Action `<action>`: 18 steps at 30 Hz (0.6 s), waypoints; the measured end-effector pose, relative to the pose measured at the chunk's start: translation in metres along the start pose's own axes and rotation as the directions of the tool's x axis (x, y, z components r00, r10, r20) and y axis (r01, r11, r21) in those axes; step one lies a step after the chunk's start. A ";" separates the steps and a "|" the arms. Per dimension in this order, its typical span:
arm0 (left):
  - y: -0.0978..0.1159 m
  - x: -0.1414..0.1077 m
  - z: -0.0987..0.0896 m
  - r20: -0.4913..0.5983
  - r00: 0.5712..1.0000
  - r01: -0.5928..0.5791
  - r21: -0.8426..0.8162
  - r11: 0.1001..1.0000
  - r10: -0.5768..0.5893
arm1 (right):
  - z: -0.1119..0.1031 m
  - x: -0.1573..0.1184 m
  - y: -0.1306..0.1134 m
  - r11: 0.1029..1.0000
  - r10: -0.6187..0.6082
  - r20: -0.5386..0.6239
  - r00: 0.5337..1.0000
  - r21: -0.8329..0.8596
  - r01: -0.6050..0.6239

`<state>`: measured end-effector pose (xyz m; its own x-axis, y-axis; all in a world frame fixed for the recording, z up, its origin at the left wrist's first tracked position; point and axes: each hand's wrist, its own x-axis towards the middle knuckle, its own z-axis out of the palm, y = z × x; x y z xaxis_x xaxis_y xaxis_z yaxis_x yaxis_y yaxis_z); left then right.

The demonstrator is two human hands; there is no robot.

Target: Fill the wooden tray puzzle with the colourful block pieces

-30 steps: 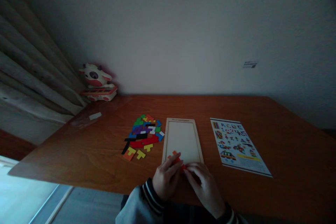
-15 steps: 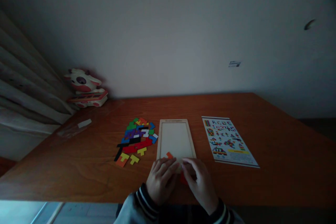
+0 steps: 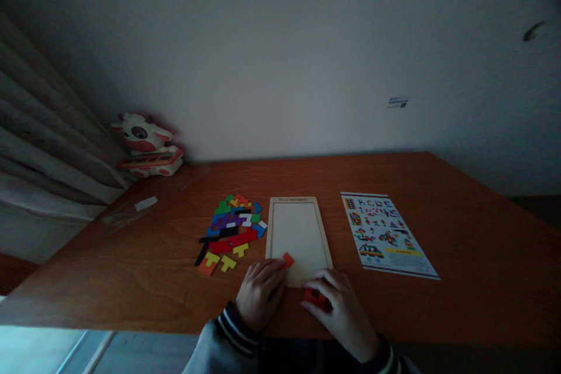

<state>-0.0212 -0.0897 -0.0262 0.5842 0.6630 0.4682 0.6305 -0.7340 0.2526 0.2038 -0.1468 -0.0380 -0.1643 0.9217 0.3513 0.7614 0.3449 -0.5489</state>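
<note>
Near end of the wooden tray (image 3: 298, 234)
The right hand (image 3: 342, 308) grasps a red piece (image 3: 317, 298) just off its edge; the left hand (image 3: 259, 291) touches an orange piece (image 3: 288, 260) over it, grip too dim to tell.

I face a dim grey wall (image 3: 289, 58) filling the frame's upper half; a pale curtain (image 3: 48, 128) drapes the left edge, a brown wooden table (image 3: 438, 310) spans below, and brighter floor (image 3: 35, 345) shows lower left.
</note>
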 end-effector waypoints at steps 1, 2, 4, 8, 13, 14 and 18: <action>0.001 0.000 0.001 -0.001 1.000 -0.001 0.000 1.000 0.001 | 0.000 0.000 0.000 1.000 0.001 -0.001 1.000 0.006 -0.001; 0.001 0.000 0.001 -0.001 1.000 -0.006 0.001 1.000 0.006 | 0.000 0.000 -0.001 1.000 0.000 -0.007 1.000 0.015 0.000; 0.002 0.001 0.001 0.000 1.000 -0.014 0.005 1.000 0.014 | 0.000 0.001 -0.002 0.999 -0.005 -0.030 1.000 0.044 0.006; 0.003 0.002 -0.002 0.010 1.000 -0.013 0.006 1.000 0.013 | -0.003 0.001 -0.005 0.995 0.007 -0.101 0.995 0.103 0.004; 0.004 0.003 -0.004 0.020 0.999 -0.028 0.012 1.000 0.028 | -0.005 0.003 -0.005 0.981 0.064 -0.195 0.979 0.190 -0.026; 0.004 0.003 -0.004 0.016 0.999 -0.035 0.013 0.999 0.035 | -0.005 0.003 -0.004 0.978 0.086 -0.217 0.972 0.205 -0.040; 0.006 0.002 -0.004 0.036 0.997 -0.069 0.008 0.998 0.069 | -0.008 0.001 0.003 0.946 0.213 -0.268 0.940 0.295 -0.130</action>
<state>-0.0183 -0.0939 -0.0200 0.6442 0.6159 0.4535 0.5925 -0.7768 0.2132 0.2108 -0.1465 -0.0332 0.1755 0.8921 0.4163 0.5568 0.2588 -0.7893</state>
